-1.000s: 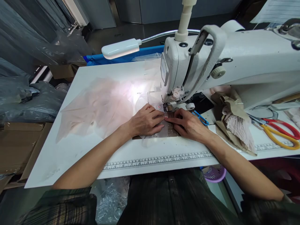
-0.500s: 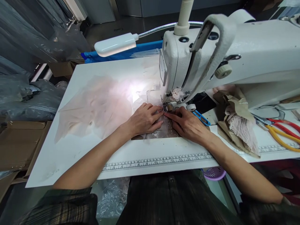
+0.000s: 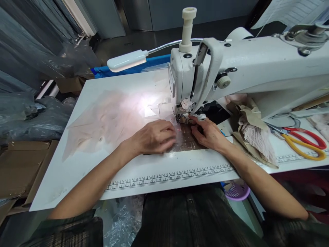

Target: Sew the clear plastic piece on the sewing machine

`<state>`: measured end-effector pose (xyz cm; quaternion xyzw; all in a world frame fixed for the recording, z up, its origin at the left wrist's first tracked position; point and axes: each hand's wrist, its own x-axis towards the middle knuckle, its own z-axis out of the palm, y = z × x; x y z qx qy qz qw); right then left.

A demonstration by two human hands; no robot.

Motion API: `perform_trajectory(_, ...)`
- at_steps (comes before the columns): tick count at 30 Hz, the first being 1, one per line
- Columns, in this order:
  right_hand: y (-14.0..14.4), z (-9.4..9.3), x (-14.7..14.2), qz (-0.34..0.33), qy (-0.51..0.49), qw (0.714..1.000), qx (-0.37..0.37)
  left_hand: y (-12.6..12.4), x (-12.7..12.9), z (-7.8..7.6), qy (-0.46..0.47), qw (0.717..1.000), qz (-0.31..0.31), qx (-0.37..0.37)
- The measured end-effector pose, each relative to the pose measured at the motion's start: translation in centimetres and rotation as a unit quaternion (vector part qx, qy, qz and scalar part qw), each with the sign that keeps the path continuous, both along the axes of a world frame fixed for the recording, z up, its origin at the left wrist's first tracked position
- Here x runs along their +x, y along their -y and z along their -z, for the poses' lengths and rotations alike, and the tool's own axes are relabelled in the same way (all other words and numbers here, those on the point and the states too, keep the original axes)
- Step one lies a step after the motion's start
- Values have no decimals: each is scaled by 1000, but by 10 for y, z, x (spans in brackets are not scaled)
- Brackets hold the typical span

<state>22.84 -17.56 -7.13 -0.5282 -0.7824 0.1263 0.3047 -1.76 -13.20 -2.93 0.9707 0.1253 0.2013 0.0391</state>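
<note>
a white sewing table (image 3: 84, 164) carries a white industrial sewing machine (image 3: 257, 65) along its far right, with a printed ruler strip (image 3: 169, 176) running along the near edge. a large sheet of sheer pale pink fabric (image 3: 102, 120) lies flat and slightly creased across the table's left and middle, thin enough for the white top to show through; its right end runs over a metal plate (image 3: 187, 142) to the presser foot (image 3: 183, 118), brightly lit there by a white gooseneck lamp (image 3: 127, 60). a small red mark shows on the fabric between the two hands. the left hand (image 3: 154, 137) lies palm down on the fabric just short of the presser foot, fingers together and slightly curled, pressing the cloth flat, not pinching it. the right hand (image 3: 208, 133) rests on the plate just right of the foot, fingers bent with tips on the fabric edge; whether it pinches the cloth cannot be told. to the right lie a crumpled brown paper bundle (image 3: 253, 133) with a pinkish textured piece in it, and red and yellow scissors (image 3: 303, 144), well apart from the hands.
</note>
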Motion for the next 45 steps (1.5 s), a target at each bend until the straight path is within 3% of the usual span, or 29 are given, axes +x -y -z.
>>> perform_trajectory(2,0,2,0,-6,-1,1000,-2,6,0,2,-24,999,40,-15)
perform_trajectory(5,1,1,-1,-6,-11,1000,-4,13,4,15,-19,999,28,10)
perform_trajectory(9,6,-3,-5,-75,-40,996,0,15,8,29,110,991,-70,-36)
perform_trajectory(12,9,-6,-8,-150,-2,989,1,15,9,28,203,965,-149,-77)
perform_trajectory(14,10,-6,-9,-168,45,985,6,14,9,26,233,955,-166,-81)
perform_trajectory(18,10,-5,-9,-182,90,979,7,14,8,27,221,963,-126,-89)
perform_trajectory(25,8,-8,-4,-213,70,974,0,15,6,31,98,993,-36,-50)
perform_trajectory(34,5,-13,-2,-252,75,965,2,14,6,31,37,998,-20,52)
perform_trajectory(45,5,-15,-1,-251,74,965,-3,18,6,28,47,995,-23,86)
